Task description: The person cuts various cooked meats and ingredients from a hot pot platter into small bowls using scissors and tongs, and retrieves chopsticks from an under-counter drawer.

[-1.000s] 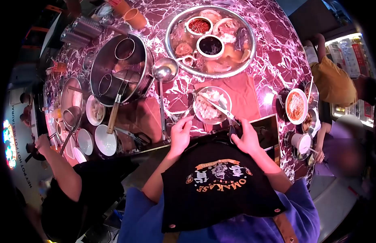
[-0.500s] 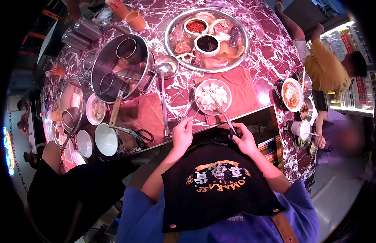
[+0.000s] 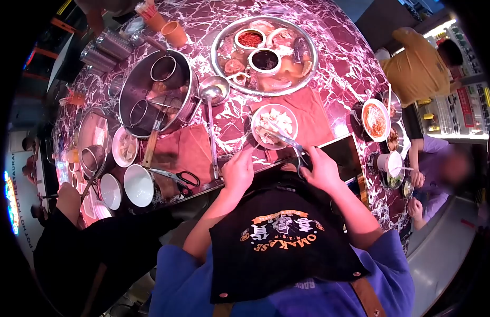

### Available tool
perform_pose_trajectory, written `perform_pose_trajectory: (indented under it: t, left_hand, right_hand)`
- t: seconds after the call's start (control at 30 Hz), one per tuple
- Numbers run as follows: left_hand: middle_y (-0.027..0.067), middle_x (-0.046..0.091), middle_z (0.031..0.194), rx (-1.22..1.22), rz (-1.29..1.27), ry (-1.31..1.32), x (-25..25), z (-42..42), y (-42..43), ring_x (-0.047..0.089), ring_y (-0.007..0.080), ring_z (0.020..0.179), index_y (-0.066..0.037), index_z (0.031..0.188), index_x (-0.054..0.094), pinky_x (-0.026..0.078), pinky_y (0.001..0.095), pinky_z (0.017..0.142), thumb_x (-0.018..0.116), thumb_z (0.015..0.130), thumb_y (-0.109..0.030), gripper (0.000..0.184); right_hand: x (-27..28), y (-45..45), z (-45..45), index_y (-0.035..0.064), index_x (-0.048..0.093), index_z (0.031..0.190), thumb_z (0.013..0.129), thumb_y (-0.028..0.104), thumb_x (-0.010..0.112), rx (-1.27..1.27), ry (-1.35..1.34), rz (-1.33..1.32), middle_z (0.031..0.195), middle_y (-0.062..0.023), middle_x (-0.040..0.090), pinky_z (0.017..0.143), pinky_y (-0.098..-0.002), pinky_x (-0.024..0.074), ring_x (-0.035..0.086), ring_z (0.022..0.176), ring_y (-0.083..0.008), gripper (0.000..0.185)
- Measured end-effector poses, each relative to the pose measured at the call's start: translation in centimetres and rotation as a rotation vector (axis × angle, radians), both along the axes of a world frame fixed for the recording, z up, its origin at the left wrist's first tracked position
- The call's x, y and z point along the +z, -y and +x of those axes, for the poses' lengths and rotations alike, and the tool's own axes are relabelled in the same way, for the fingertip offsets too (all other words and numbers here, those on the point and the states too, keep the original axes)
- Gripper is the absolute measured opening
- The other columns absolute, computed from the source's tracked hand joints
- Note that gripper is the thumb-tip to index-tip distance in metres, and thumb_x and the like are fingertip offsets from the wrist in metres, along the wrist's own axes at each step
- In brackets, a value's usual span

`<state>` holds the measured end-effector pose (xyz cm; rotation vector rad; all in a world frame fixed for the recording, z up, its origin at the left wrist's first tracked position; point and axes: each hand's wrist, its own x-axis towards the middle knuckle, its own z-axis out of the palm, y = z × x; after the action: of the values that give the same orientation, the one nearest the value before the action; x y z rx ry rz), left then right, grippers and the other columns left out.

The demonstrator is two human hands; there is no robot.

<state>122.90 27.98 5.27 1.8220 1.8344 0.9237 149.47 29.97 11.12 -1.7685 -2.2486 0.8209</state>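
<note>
A white bowl (image 3: 257,117) of pale cut pieces (image 3: 279,127) sits on a reddish-brown cloth (image 3: 311,119) near the table's front edge. My right hand (image 3: 320,168) is closed around the handles of a pair of scissors (image 3: 290,141). Their blades reach over the rim, down among the pieces. My left hand (image 3: 238,171) is just left of and below the bowl, index finger stretched toward it. It appears to hold nothing; whether a fingertip touches the rim I cannot tell.
Left are a large pot (image 3: 123,90) with strainers, a ladle (image 3: 212,134), another pair of scissors (image 3: 182,178) and white bowls (image 3: 139,183). Behind is a round metal tray (image 3: 216,45) with meat and sauce cups. Bowls of food (image 3: 375,120) stand right; people sit and stand around.
My right hand has shifted slightly, and the scissors now lie at a flatter slant over the bowl. My left hand has come a little closer to the bowl.
</note>
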Motion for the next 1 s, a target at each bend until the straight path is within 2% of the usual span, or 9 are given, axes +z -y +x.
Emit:
perform_pose_trajectory:
  t: [0.13,0.3,0.33,0.4,0.53,0.63,0.73,0.9,1.0]
  left_hand:
    - [0.0112,0.070,0.088,-0.010,-0.009,-0.044,-1.3,-0.5,-0.7,0.068,0.0360,0.073,-0.011,0.105,0.071,0.054,0.0449,0.064,0.062,0.089,-0.011,0.018]
    - [0.0107,0.069,0.087,0.001,-0.025,-0.013,-0.9,-0.9,-0.4,0.067,0.0356,0.073,-0.012,0.105,0.072,0.054,0.0446,0.064,0.063,0.090,-0.012,0.018]
    - [0.0103,0.068,0.086,0.001,-0.005,-0.008,-0.6,-1.0,-0.3,0.067,0.0353,0.073,-0.012,0.105,0.072,0.053,0.0442,0.063,0.063,0.090,-0.012,0.018]
    - [0.0100,0.068,0.086,-0.005,0.018,-0.001,0.2,-1.2,-0.3,0.067,0.0350,0.073,-0.012,0.105,0.072,0.053,0.0439,0.063,0.063,0.090,-0.012,0.018]
    - [0.0101,0.067,0.084,-0.030,0.019,-0.005,0.6,-0.9,-0.6,0.067,0.0343,0.073,-0.012,0.106,0.072,0.053,0.0424,0.062,0.063,0.090,-0.012,0.018]
    - [0.0112,0.068,0.085,-0.031,0.043,0.053,0.3,-0.8,-0.5,0.068,0.0341,0.074,-0.011,0.106,0.072,0.053,0.0415,0.063,0.063,0.091,-0.011,0.018]
    - [0.0130,0.069,0.088,-0.013,0.022,0.123,-0.1,-0.9,-0.4,0.069,0.0344,0.077,-0.009,0.106,0.072,0.054,0.0408,0.066,0.062,0.091,-0.010,0.018]
    - [0.0162,0.072,0.096,0.040,-0.085,0.244,-1.2,-0.8,-0.3,0.071,0.0348,0.088,-0.007,0.106,0.072,0.055,0.0396,0.073,0.062,0.092,-0.011,0.018]
    - [0.0160,0.072,0.094,0.053,-0.165,0.216,-0.3,-1.2,-1.1,0.070,0.0354,0.087,-0.008,0.106,0.072,0.055,0.0408,0.074,0.061,0.093,-0.014,0.019]
  right_hand:
    - [-1.4,-0.4,2.2,0.0070,0.054,0.122,0.078,0.008,0.065,-0.004,-0.040,-0.108,0.105,-0.0207,0.066,0.083,-0.0495,0.0526,0.064,0.097,-0.0420,0.045]
    - [3.2,0.3,4.8,0.0066,0.056,0.123,0.076,0.004,0.066,-0.017,-0.028,-0.157,0.105,-0.0205,0.067,0.087,-0.0432,0.0532,0.066,0.099,-0.0386,0.048]
    - [4.4,0.5,5.0,0.0099,0.056,0.123,0.075,0.011,0.069,-0.015,0.008,-0.117,0.097,-0.0158,0.065,0.081,-0.0456,0.0536,0.066,0.092,-0.0373,0.049]
    - [6.4,-0.2,4.7,0.0102,0.054,0.124,0.074,0.018,0.072,0.051,0.147,-0.080,0.097,-0.0146,0.062,0.081,-0.0446,0.0532,0.065,0.093,-0.0360,0.054]
    - [6.7,-2.7,3.1,0.0077,0.051,0.116,0.076,0.028,0.072,0.165,0.261,-0.080,0.103,-0.0190,0.063,0.084,-0.0477,0.0517,0.064,0.100,-0.0382,0.049]
    - [5.3,-4.5,2.0,0.0087,0.050,0.119,0.078,0.031,0.070,0.128,0.249,-0.186,0.108,-0.0223,0.065,0.086,-0.0484,0.0514,0.064,0.101,-0.0399,0.051]
    - [4.8,-4.6,1.8,0.0087,0.051,0.119,0.077,0.031,0.070,0.144,0.220,-0.136,0.107,-0.0222,0.065,0.087,-0.0489,0.0514,0.065,0.099,-0.0406,0.051]
    - [2.4,-4.7,1.9,0.0084,0.054,0.120,0.077,0.011,0.067,0.211,0.204,-0.046,0.105,-0.0198,0.066,0.079,-0.0484,0.0540,0.066,0.093,-0.0395,0.045]
    - [3.4,-4.6,2.7,0.0078,0.057,0.117,0.077,0.010,0.067,0.236,0.243,-0.045,0.102,-0.0189,0.066,0.078,-0.0492,0.0539,0.066,0.091,-0.0395,0.041]
